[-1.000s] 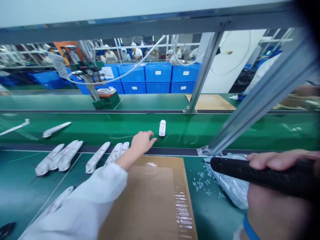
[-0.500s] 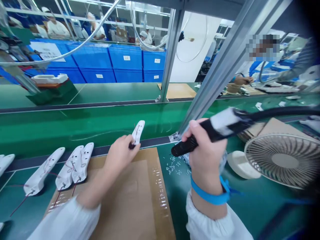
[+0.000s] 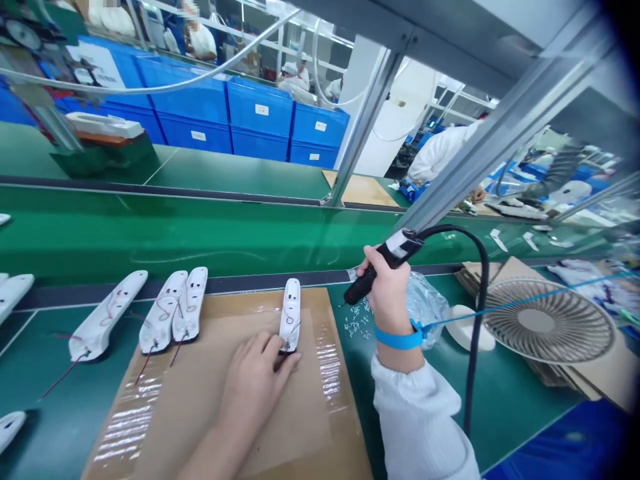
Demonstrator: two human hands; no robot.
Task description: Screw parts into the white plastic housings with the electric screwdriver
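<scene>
Now that our left hand [image 3: 260,380] has brought the white plastic housing [image 3: 291,315] from the green conveyor belt [image 3: 150,233] onto the cardboard mat [image 3: 210,400], fingers pinching its near end, our right hand [image 3: 387,290] stays closed round the electric screwdriver [image 3: 383,263] just to its right.

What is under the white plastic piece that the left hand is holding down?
The white plastic piece lies flat on a brown cardboard sheet, which sits on the green table. The left hand covers its near end, so that part is hidden.

The green desk [image 3: 440,400] carries a cardboard sheet [image 3: 210,400] at its centre, white housings [image 3: 107,323] along the left edge, loose screws [image 3: 357,323], and a fan [image 3: 547,327] right.
</scene>
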